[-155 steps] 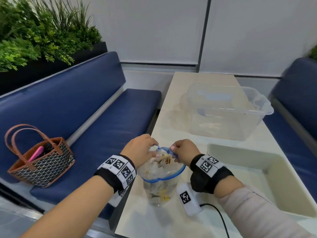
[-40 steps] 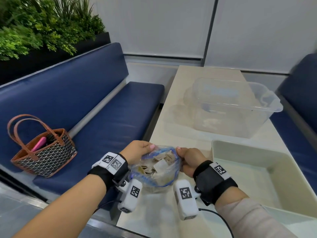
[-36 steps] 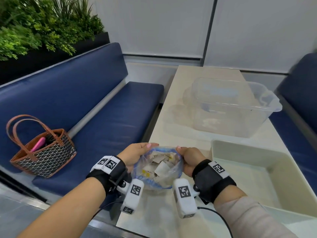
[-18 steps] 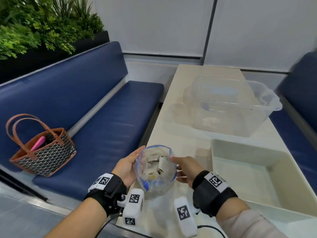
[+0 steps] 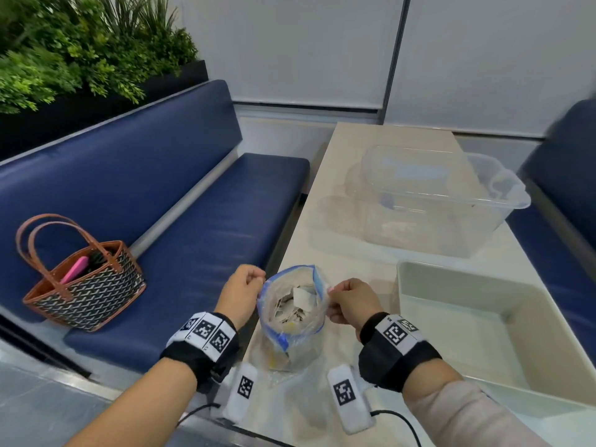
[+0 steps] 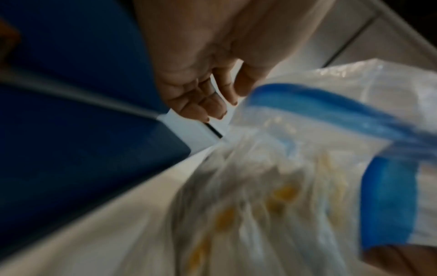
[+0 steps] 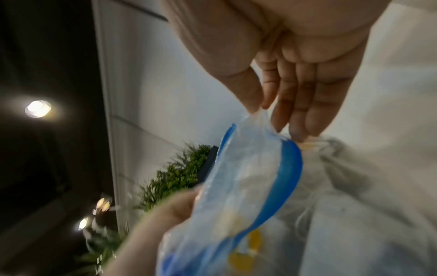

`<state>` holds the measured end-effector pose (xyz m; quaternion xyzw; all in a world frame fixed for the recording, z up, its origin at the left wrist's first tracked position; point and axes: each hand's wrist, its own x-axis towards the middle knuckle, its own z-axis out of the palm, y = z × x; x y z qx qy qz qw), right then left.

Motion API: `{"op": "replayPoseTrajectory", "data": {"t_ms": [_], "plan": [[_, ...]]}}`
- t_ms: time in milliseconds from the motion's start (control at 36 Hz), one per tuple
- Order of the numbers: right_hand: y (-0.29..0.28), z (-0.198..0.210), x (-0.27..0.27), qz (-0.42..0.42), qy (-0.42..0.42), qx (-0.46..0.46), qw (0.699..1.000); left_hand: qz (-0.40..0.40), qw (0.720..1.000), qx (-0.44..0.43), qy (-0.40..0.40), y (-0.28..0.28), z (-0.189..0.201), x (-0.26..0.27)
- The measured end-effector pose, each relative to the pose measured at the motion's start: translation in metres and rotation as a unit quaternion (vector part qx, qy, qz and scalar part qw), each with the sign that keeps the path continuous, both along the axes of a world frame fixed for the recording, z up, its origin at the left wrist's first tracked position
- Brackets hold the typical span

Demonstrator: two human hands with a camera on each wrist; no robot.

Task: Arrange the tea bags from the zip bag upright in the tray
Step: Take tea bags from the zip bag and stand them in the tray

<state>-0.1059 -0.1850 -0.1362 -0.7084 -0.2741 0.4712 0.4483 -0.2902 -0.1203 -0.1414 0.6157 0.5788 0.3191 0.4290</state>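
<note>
The zip bag [image 5: 292, 317] stands upright on the table [image 5: 325, 240] near its front edge, mouth up, beside the tray [image 5: 458, 285]. Left hand [image 5: 240, 293] and right hand [image 5: 350, 301] each seem to pinch its rim, spreading it over jumbled tea bags [image 5: 298, 301].

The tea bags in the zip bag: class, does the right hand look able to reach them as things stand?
Probably yes. The zip bag stands with its mouth open and the tea bags exposed. The right hand pinches the rim, so it must first let go; the left hand holds the other side.

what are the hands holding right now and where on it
Both hold the zip bag by its open blue-edged mouth: the left hand pinches the left rim, the right hand the right rim.
</note>
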Motion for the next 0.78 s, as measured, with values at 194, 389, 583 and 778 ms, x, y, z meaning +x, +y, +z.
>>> {"op": "replayPoseTrajectory", "data": {"t_ms": [194, 389, 583, 778], "plan": [[-0.001, 0.019, -0.015, 0.093, -0.229, -0.047, 0.968, -0.149, 0.956, 0.143, 0.206, 0.006, 0.033, 0.008], [0.002, 0.017, -0.017, 0.103, -0.28, -0.027, 0.954, -0.186, 0.913, 0.088, 0.352, 0.013, 0.025, 0.012], [-0.005, 0.01, 0.012, 0.05, -0.165, 0.042, 0.984, -0.182, 0.909, 0.064, 0.37, 0.014, 0.024, -0.003], [-0.002, 0.014, -0.001, 0.16, -0.264, 0.03, 0.951, -0.169, 0.93, 0.123, 0.302, 0.012, 0.036, 0.017]]}}
